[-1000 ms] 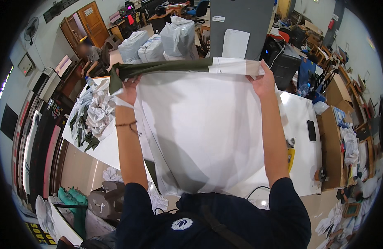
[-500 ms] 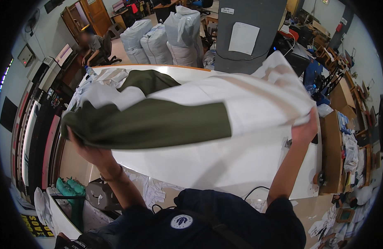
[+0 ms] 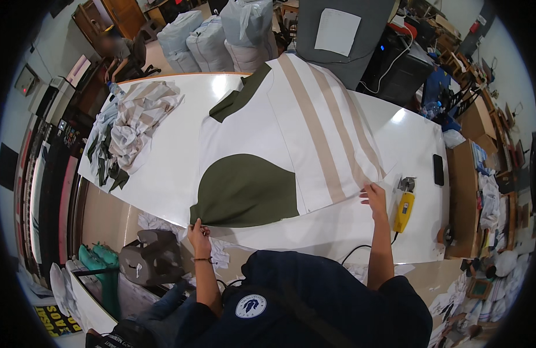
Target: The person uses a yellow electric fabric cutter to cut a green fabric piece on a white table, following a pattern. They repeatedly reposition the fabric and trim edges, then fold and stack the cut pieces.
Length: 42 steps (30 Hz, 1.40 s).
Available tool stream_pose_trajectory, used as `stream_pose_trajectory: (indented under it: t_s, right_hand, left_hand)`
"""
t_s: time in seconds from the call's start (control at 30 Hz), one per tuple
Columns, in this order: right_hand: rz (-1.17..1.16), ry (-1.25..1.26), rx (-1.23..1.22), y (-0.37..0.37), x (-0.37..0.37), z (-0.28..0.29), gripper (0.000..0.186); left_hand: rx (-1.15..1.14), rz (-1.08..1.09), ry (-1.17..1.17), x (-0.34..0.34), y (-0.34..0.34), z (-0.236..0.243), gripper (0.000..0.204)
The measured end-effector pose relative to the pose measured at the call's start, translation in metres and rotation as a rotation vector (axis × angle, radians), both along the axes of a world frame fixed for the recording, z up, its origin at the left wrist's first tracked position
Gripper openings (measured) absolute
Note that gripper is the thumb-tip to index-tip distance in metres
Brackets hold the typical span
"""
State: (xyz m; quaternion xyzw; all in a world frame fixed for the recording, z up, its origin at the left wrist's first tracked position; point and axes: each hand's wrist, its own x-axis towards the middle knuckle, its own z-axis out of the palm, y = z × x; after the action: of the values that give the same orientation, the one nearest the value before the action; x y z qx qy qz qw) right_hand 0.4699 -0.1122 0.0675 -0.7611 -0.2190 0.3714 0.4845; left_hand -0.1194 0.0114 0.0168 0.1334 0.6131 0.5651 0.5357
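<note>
1. Fabric [image 3: 291, 139], a white panel with beige stripes and olive-green patches, is spread flat on the white surface [image 3: 163, 174], its near edge close to the surface's front edge.
2. The near left corner is pinched in the fingers of the left hand [image 3: 198, 232]; the right hand [image 3: 373, 197] is laid on the near right edge, fingers extended and pressing rather than clenched.
3. The step is best done with both corners drawn gently apart and toward the body, so that wrinkles are smoothed out and the stripes are kept straight.
4. The yellow electric cutter [image 3: 404, 206] just beside the right hand is best kept clear of the cloth.
5. Half a second ago the fabric was held up in the air, folded over itself between raised hands; now it is lowered and opened out.
</note>
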Motion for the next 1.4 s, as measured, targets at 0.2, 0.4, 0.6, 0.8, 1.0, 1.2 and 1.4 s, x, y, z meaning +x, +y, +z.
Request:
stream_pose_trajectory:
  t_s: [0.2,0.4,0.6,0.8,1.0,1.2,1.4]
  right_hand:
    - [-0.411,-0.997,-0.277,-0.058,0.082,-0.008,0.043]
    - [-0.634,-0.800,-0.583,-0.111,0.150,-0.068,0.075]
    - [-0.437,-0.389,-0.475,-0.114,0.136,-0.051,0.067]
    - [-0.458,-0.280,-0.405,-0.131,0.129,-0.065,0.041]
    - [-0.350,-0.037,-0.172,-0.135,0.108,-0.058,0.036]
    - [-0.236,0.066,-0.134,-0.138,0.104,-0.038,0.028]
    - [-0.330,0.364,0.051,-0.140,0.052,-0.038,0.032]
  left_hand:
    - [-0.038,-0.106,0.710,-0.029,-0.008,-0.025,0.032]
    - [0.286,-0.551,1.115,0.015,0.031,0.012,0.033]
    - [-0.015,-0.851,1.778,0.047,0.034,0.030,0.094]
    - [-0.347,-1.189,1.685,0.060,0.022,0.052,0.100]
    - [-0.288,-1.303,1.389,0.063,0.089,0.072,0.085]
    - [0.361,-1.086,1.390,0.100,0.213,0.010,0.068]
    - [0.239,-1.187,1.590,0.119,0.287,0.002,0.077]
